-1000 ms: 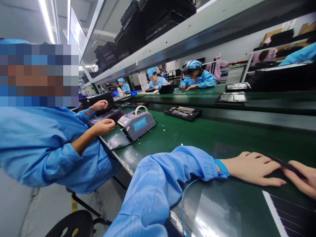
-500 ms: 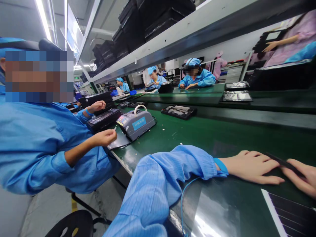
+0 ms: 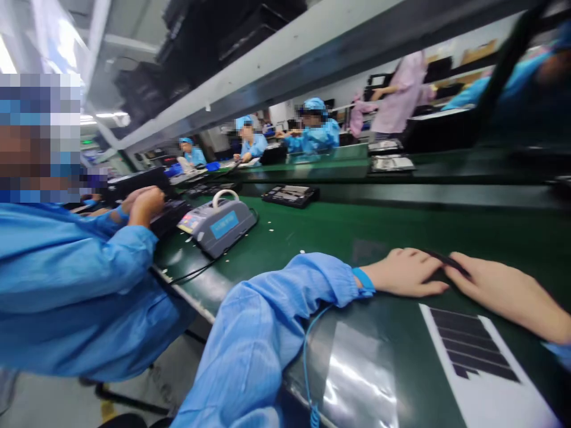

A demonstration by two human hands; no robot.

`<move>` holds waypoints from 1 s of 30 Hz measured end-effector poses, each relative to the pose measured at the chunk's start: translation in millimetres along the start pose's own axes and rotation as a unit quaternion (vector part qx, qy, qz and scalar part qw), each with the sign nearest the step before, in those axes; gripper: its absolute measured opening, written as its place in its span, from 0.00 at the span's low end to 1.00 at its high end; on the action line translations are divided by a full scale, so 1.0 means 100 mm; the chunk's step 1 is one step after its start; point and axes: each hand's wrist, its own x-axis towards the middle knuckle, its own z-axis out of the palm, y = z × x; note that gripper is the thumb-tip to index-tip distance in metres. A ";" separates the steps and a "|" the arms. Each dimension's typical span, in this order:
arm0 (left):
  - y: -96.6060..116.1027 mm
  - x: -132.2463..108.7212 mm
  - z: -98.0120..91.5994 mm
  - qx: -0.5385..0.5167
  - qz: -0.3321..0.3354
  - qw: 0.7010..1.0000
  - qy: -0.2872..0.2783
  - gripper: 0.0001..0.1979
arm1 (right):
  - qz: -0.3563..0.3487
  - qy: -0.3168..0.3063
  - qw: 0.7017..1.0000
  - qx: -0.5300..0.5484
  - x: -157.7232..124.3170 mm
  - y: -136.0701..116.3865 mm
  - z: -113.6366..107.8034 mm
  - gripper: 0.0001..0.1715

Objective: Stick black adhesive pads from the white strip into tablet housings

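Left hand [image 3: 405,273]: flat, fingers extended, holding nothing, braced on the bench [image 3: 357,229]. Right hand [image 3: 504,291], at its 3 o'clock: fingertips on a black strip [image 3: 446,260], seemingly pinning it; whether pinched, cannot tell.

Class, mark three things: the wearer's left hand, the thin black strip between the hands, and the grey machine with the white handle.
left hand [image 3: 408,272], head view, back of the hand.
black strip [image 3: 447,260], head view, its middle.
grey machine [image 3: 224,224], head view, blue label on its side.

strip [image 3: 446,260] at fingers [image 3: 461,276], machine [image 3: 218,223] far left
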 end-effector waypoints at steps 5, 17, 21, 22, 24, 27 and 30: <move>-0.01 -0.02 0.01 -0.015 0.004 1.000 0.023 0.22 | 0.000 -0.033 0.999 0.009 -0.14 -0.30 -0.40 0.12; -0.03 0.00 0.05 -0.052 0.017 0.997 0.048 0.17 | -0.001 0.005 1.000 0.002 -0.18 -0.32 -0.43 0.13; -0.05 0.01 0.05 -0.068 0.024 0.996 0.053 0.16 | 0.004 0.003 1.000 0.004 -0.17 -0.29 -0.45 0.13; -0.05 0.01 0.04 -0.070 0.023 0.996 0.053 0.16 | 0.004 0.003 1.000 0.006 -0.17 -0.28 -0.45 0.14; -0.05 0.00 0.04 -0.072 0.020 0.996 0.052 0.16 | 0.001 0.005 1.000 0.011 -0.16 -0.27 -0.45 0.14; -0.05 -0.01 0.03 -0.072 0.014 0.996 0.047 0.16 | 0.000 0.008 1.000 0.025 -0.14 -0.26 -0.45 0.13; -0.08 0.00 0.03 -0.073 0.012 0.996 0.044 0.16 | 0.004 0.013 0.999 0.047 -0.12 -0.26 -0.44 0.13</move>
